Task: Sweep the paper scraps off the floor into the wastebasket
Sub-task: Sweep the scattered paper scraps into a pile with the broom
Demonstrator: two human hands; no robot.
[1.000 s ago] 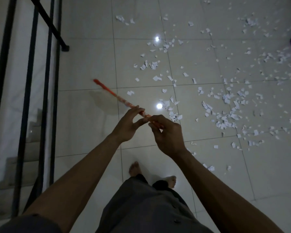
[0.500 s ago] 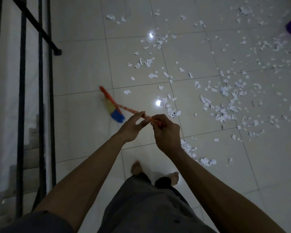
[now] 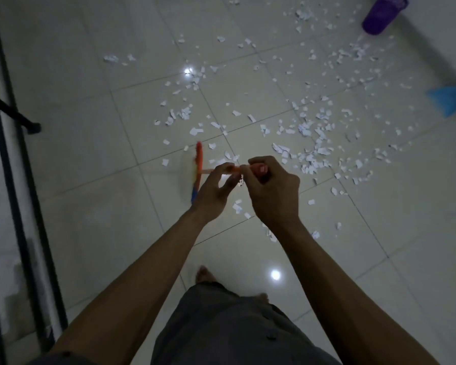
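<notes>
Both of my hands hold an orange broom handle in front of me. My right hand (image 3: pixel 273 188) grips its top end in a fist. My left hand (image 3: pixel 213 189) pinches the handle just to the left, with its other fingers spread. The broom head (image 3: pixel 197 167), orange with blue at its lower end, is blurred and low over the floor left of my hands. White paper scraps (image 3: pixel 311 159) lie scattered over the tiled floor ahead and to the right. A purple wastebasket (image 3: pixel 381 14) stands at the top right.
A blue dustpan (image 3: pixel 449 101) lies on the floor at the right edge. A black stair railing (image 3: pixel 19 159) runs down the left side, with steps below it. My bare feet (image 3: pixel 204 275) stand on the tiles beneath my arms.
The broom head has swung from far out on the left to close by my left hand. The view has shifted, bringing the wastebasket and dustpan into sight.
</notes>
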